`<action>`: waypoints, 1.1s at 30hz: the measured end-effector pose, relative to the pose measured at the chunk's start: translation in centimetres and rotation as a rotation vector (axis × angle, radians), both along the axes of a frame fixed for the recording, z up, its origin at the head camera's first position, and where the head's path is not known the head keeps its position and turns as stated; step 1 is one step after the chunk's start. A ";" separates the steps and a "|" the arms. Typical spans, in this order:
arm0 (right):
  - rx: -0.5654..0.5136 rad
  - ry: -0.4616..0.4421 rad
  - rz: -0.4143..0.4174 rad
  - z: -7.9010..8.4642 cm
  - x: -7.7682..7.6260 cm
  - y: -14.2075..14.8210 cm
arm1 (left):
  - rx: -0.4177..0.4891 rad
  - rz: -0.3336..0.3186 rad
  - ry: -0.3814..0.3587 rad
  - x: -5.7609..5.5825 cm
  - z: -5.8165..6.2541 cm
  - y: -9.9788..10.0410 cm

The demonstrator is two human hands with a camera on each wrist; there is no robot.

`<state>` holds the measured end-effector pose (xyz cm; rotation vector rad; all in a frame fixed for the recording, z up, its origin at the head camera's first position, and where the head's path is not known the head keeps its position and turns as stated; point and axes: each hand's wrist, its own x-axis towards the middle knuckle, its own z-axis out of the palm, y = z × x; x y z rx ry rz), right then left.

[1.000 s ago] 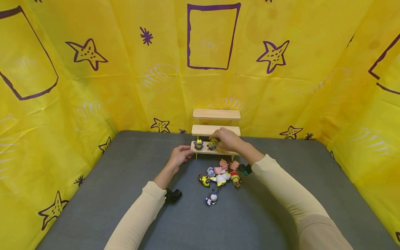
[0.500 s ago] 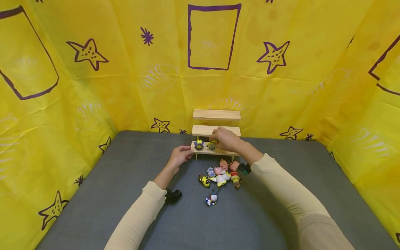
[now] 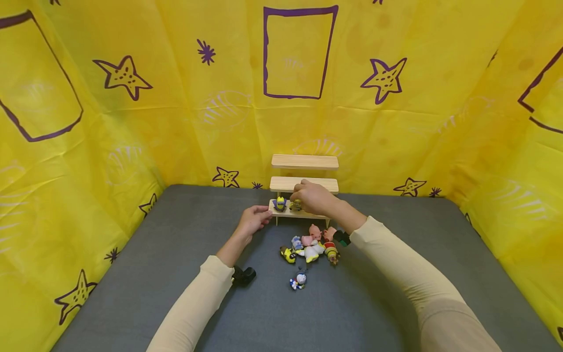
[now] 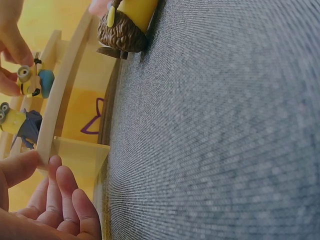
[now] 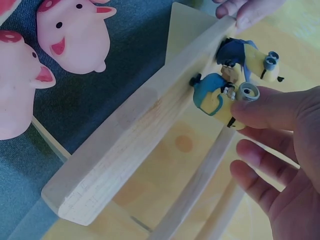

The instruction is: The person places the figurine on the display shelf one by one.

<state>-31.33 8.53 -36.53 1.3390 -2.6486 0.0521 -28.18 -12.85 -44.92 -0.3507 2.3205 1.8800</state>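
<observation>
My right hand (image 3: pixel 316 198) pinches a one-eyed minion figurine (image 5: pixel 215 97) in blue overalls, its feet at the lowest step of a small three-tier wooden shelf (image 3: pixel 303 184). Another minion figurine (image 3: pixel 279 204), in dark blue clothing, stands near the left end of that step, close beside the first. At the step's left end, my left hand (image 3: pixel 252 221) pinches the board edge between thumb and index finger. In the left wrist view its other fingers (image 4: pixel 67 192) curl loosely beneath. The held minion is partly hidden by my right hand in the head view.
In front of the shelf lies a cluster of figurines, including pink pigs (image 3: pixel 314 231), a white figure (image 3: pixel 311 252) and a minion in a brown furry skirt (image 4: pixel 122 32). Nearer lies a small white-faced figure (image 3: pixel 300 278). Yellow patterned cloth (image 3: pixel 246 132) rises behind the grey surface (image 3: pixel 198 215).
My right hand has shifted slightly left with the one-eyed minion, bringing it closer to the other minion. My left hand has stayed at the shelf's end.
</observation>
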 end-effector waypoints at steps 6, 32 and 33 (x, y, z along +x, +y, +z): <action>-0.023 -0.028 -0.017 -0.1 -0.1 -0.1 | -0.004 0.005 -0.003 -0.1 -0.1 0.0; -0.262 -0.073 -0.064 -0.4 6.1 6.9 | -0.004 0.007 -0.008 0.0 -0.1 0.0; -0.265 -0.070 -0.059 -0.6 6.4 7.1 | -0.003 0.007 -0.006 0.0 -0.1 -0.1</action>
